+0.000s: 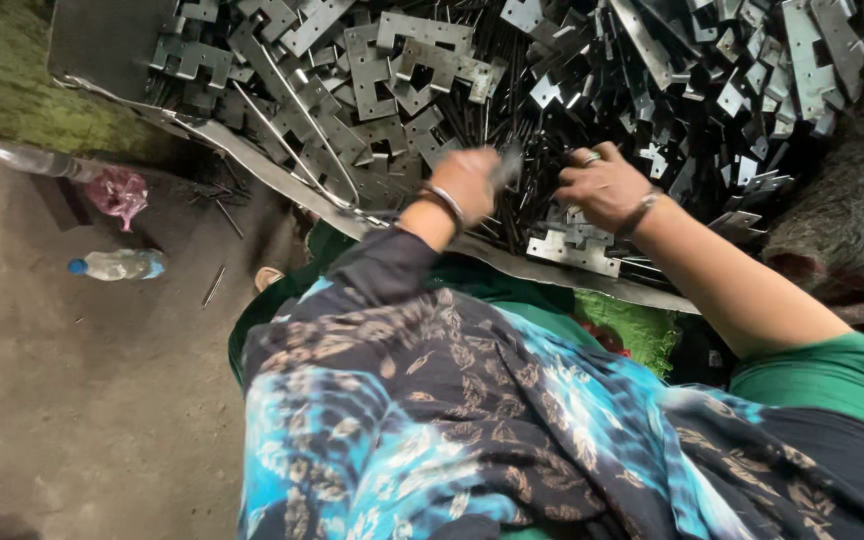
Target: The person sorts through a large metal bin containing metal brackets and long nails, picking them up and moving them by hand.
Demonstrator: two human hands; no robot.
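- Left hand is closing around a blurred metal piece — seemingly pointing away, up-frame.
- Right hand is resting half-curled on dark rods — grip unclear.
- Notched plates are lying piled around.

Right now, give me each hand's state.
Left hand: closed on a blurred metal piece.
Right hand: fingers down among the metal brackets; grip cannot be told.

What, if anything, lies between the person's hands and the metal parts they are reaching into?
Nothing visible does. The left hand and right hand are already down in the heap of flat metal brackets and thin dark pins. The left seems to grip something blurred; what it is cannot be told.
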